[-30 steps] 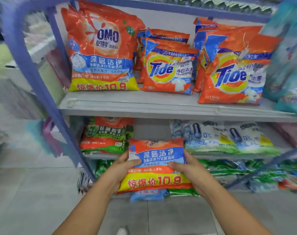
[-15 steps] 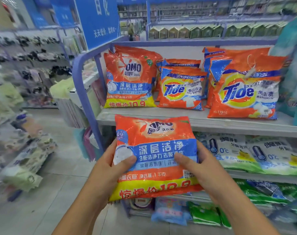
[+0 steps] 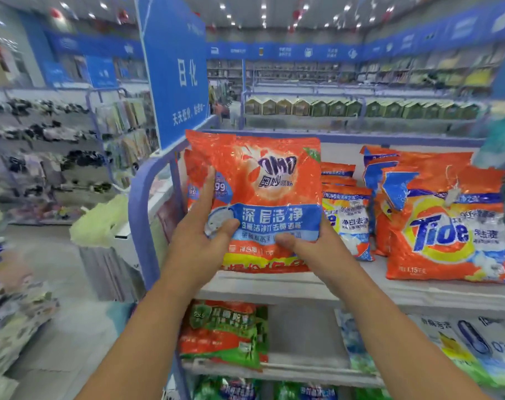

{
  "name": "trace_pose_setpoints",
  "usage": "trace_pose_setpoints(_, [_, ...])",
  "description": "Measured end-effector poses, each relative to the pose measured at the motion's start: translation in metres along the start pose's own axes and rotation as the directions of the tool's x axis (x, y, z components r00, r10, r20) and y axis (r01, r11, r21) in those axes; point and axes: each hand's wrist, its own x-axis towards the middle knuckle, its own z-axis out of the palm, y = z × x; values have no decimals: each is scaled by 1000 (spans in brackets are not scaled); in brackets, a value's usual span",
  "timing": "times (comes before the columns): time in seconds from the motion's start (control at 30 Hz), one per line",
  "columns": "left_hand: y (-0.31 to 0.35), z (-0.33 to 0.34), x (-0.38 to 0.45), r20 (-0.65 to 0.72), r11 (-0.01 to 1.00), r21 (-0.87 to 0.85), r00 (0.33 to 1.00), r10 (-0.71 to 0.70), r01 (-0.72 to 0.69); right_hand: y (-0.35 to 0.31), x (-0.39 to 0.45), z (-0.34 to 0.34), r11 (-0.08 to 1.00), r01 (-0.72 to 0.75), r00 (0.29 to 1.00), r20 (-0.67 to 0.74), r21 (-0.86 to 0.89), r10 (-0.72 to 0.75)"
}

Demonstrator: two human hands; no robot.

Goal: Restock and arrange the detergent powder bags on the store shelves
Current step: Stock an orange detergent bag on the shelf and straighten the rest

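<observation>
Since half a second ago, the OMO detergent bag (image 3: 262, 197) has gone up from in front of the shelf edge to the height of the top shelf (image 3: 317, 287), and the view has lifted, so more of the shop ceiling is seen. Both hands hold the bag upright at the left end of this shelf. Its bottom edge is at the front of the shelf board; I cannot tell if it touches it. The left hand (image 3: 200, 238) grips the left side, with the thumb on the front and a straight finger along the edge. The right hand (image 3: 306, 249) grips the lower right part, its thumb pressing on the blue band. Just behind the held bag, another OMO bag (image 3: 191, 180) shows at its left edge. To the right stand a small Tide bag (image 3: 349, 220) and then a large Tide bag (image 3: 447, 232), both leaning back. On the shelf below lies a green and orange detergent bag (image 3: 225, 333). A blue sign (image 3: 176, 67) stands above the shelf corner.
</observation>
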Motion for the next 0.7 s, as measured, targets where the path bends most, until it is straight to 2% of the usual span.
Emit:
trace_pose_setpoints(0.1, [-34, 15, 29, -41, 998, 57, 999, -21, 23, 10, 34, 22, 998, -63, 998, 29, -16, 64])
trace_pose_setpoints(0.17, [-59, 26, 40, -76, 988, 53, 987, -139, 143, 21, 49, 38, 993, -119, 992, 42, -21, 120])
trace_pose_setpoints(0.23, [-78, 32, 43, -93, 957, 64, 957, -275, 281, 28, 60, 48, 988, -156, 988, -20, -7, 156])
trace_pose_setpoints(0.3, [-89, 33, 43, -130, 948, -13, 940, -316, 317, 30, 70, 51, 989, -151, 988, -44, -11, 150])
trace_pose_setpoints(0.37, [-88, 29, 41, -238, 976, -38, 946, -218, 215, 29, 71, 52, 992, -126, 992, -30, -25, 125])
trace_pose_setpoints(0.47, [-78, 27, 39, -344, 982, 171, 939, -22, 86, 36, 72, 55, 991, -102, 992, -84, -91, 94])
trace_pose_setpoints(0.53, [-77, 33, 44, -323, 935, 330, 946, -19, 131, 38, 73, 56, 961, -110, 987, -139, -254, 76])
trace_pose_setpoints(0.6, [-80, 37, 51, -277, 898, 390, 956, -96, 203, 38, 74, 52, 882, -153, 983, -158, -446, 90])
trace_pose_setpoints(0.63, [-80, 36, 52, -261, 893, 401, 960, -103, 205, 38, 73, 49, 862, -192, 978, -166, -468, 128])
trace_pose_setpoints(0.7, [-78, 34, 44, -257, 890, 439, 966, -6, 123, 37, 62, 44, 921, -166, 983, -134, -352, 125])
